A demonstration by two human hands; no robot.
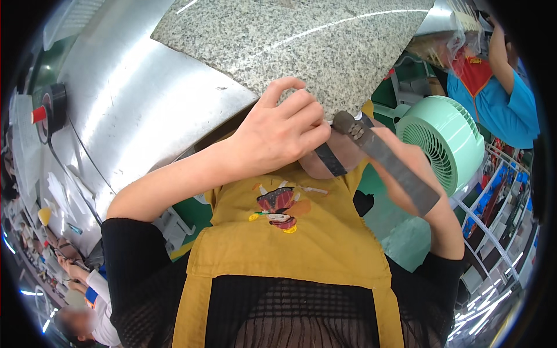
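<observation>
One dark tool (pixel 391 166), probably stiff and heavy, is best held at its near end; the grips of curled left hand (pixel 284 127) and right hand (pixel 412 153) cannot be told.

Shiny metal table (pixel 133 87), speckled grey granite slab (pixel 290 46) on top

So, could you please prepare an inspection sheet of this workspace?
Surface: shiny stainless-steel table; speckled grey stone slab.
Job's things: flat brown piece with black stripe, material unclear; long dark-grey bar-shaped tool, slanting across the right forearm.
Clutter: crumpled white scraps at left; clear plastic bag at upper right.
Grippers: bare left hand, fingers curled, at the brown piece; bare right hand, partly behind the tool; both grips unclear.
Cables: thin black cable at left.
Surroundings: round mint-green fan; blue-shirted person at upper right.
</observation>
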